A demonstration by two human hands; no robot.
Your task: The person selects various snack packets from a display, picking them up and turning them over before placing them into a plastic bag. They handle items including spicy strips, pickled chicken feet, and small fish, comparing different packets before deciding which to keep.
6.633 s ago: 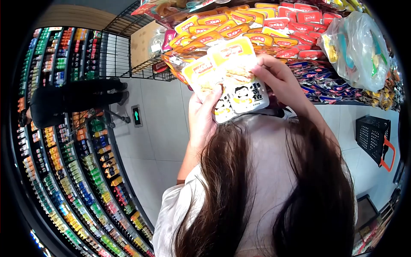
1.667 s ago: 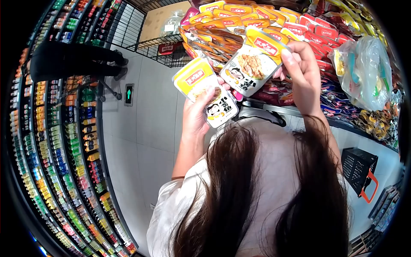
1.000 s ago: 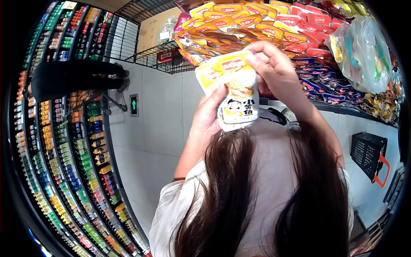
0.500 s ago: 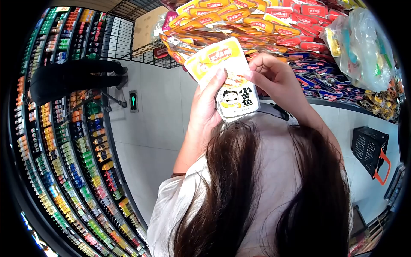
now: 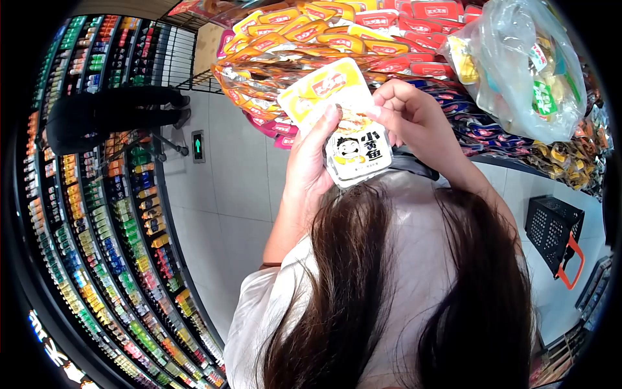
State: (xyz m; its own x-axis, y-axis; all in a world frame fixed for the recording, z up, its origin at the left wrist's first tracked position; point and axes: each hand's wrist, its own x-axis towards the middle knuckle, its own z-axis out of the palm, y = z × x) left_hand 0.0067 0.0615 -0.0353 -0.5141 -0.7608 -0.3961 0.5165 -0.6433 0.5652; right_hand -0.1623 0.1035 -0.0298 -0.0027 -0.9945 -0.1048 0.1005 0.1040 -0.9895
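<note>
A yellow and white snack packet (image 5: 359, 150) with a cartoon face and black lettering is held up in front of my chest. My left hand (image 5: 312, 146) grips its left side, the thumb lying across the front. At the packet's right edge, my right hand (image 5: 414, 120) is closed with thumb and forefinger pinched on the border. Behind the packet spreads a heaped display of snack packets (image 5: 382, 47) in yellow, red and dark blue. A clear plastic bag (image 5: 518, 78) with goods inside rests on the right part of that heap.
Curved shelves of bottled drinks (image 5: 110, 227) run down the left side. A person in dark clothes (image 5: 97, 120) stands there beside a cart. On the floor at right sits a black basket (image 5: 551, 233) with an orange handle. A wire rack (image 5: 178, 55) stands at the upper left.
My view has shifted, so the display and plastic bag sit further left and the bag looks larger. Both hands keep nearly the same hold on the packet.
</note>
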